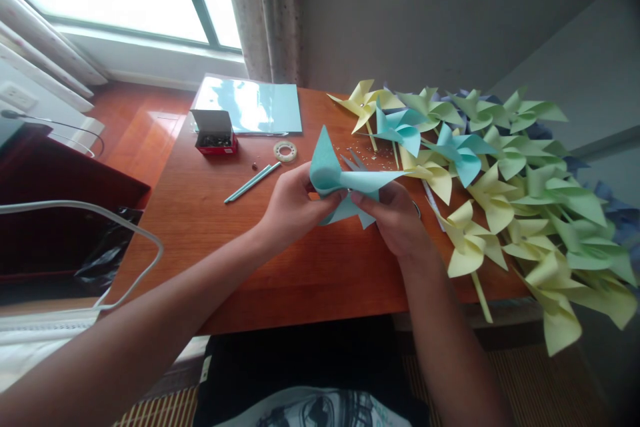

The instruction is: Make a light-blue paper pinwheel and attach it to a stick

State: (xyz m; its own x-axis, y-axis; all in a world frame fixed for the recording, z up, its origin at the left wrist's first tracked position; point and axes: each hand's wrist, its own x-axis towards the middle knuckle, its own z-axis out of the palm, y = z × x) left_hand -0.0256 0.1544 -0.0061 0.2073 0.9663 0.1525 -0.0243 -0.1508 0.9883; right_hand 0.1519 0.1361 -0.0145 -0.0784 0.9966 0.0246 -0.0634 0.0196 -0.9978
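Observation:
Both of my hands hold a light blue sheet of paper [336,177] above the wooden table [210,227], its corners folded in toward the middle like a pinwheel. My left hand [293,203] pinches the folded flaps at the paper's centre. On the paper's lower right side, my right hand [397,217] grips it with the fingers closed. Just right of the hands lies a heap of finished paper pinwheels [500,180] in yellow, green and blue.
A stack of light blue paper [250,107] lies at the table's far edge. Near it are an open red box of pins [215,133], a tape roll [285,151] and two thin blue sticks [253,182]. A white cable [135,233] loops at the left.

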